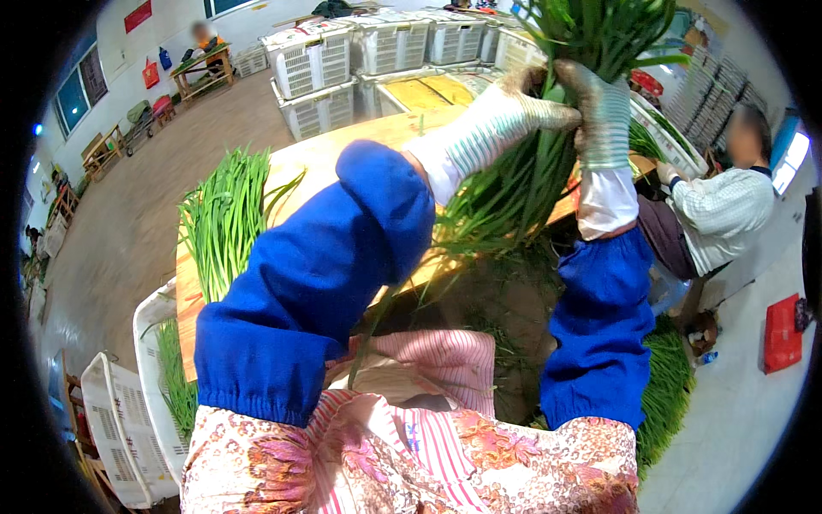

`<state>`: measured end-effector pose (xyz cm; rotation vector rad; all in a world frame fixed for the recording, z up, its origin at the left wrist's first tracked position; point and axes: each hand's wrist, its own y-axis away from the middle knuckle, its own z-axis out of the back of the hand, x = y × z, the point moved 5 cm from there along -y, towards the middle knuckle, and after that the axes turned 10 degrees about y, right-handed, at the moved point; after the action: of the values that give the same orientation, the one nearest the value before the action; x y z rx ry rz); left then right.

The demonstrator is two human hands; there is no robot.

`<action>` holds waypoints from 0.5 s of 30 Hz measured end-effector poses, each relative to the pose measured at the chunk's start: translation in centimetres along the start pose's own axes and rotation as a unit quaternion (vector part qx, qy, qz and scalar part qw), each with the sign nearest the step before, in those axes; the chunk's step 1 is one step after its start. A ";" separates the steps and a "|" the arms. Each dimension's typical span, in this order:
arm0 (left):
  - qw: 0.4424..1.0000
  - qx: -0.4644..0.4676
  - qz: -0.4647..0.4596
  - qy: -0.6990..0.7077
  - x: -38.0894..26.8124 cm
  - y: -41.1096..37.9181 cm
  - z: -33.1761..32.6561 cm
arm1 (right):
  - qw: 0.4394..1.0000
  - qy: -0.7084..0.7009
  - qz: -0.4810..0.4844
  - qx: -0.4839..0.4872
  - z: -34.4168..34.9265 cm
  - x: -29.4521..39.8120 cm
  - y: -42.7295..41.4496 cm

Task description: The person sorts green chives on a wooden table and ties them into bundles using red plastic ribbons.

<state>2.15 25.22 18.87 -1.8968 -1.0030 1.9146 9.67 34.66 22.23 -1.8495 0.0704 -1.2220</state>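
A large bunch of long green leaves, like garlic chives point(520, 186), is held up over the far right of the wooden table point(308, 173). My left hand point(536, 106) and my right hand point(600, 112), both in striped, soiled work gloves, grip it around the middle, close together. One end of the bunch fans out above the gloves; the other hangs loosely below them. On the table's left side lies a neat pile of similar green stalks point(225, 218), apart from both hands. Blue sleeve covers hide part of the tabletop.
White plastic crates point(314, 67) are stacked beyond the table. At the left, a white crate point(151, 360) holds greens beside another crate point(122, 430). More greens point(664, 392) lie low at the right. A co-worker point(719, 205) is at the right; another person point(209, 45) sits far back.
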 end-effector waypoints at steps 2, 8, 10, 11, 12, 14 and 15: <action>0.998 -0.052 -0.029 -0.002 0.7 0.6 -1.0 | 0.999 0.017 0.017 -0.045 2.6 0.8 -0.4; 0.931 0.096 0.037 -0.349 3.6 7.6 -6.6 | 0.991 0.060 -0.027 -0.118 13.5 1.8 -0.8; 0.929 0.119 0.106 -0.334 6.0 9.3 -6.8 | 0.991 0.094 -0.014 -0.090 17.5 1.9 -1.3; 0.928 0.131 0.164 -0.308 7.3 10.1 -6.7 | 0.991 0.102 -0.004 -0.092 18.7 1.9 -1.1; 0.924 0.149 0.216 -0.278 8.5 10.6 -7.2 | 0.983 0.131 -0.011 -0.127 20.8 2.0 -0.9; 0.920 0.145 0.222 -0.290 12.3 12.3 -6.7 | 0.984 0.077 -0.035 -0.157 22.3 1.8 -0.4; 0.917 0.149 0.223 -0.295 12.9 12.7 -7.2 | 0.980 0.057 -0.048 -0.182 23.4 2.1 0.1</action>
<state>11.08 26.16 1.62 -1.4817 -0.3597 2.8151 28.61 48.43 20.93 -2.1134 0.2873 -1.4570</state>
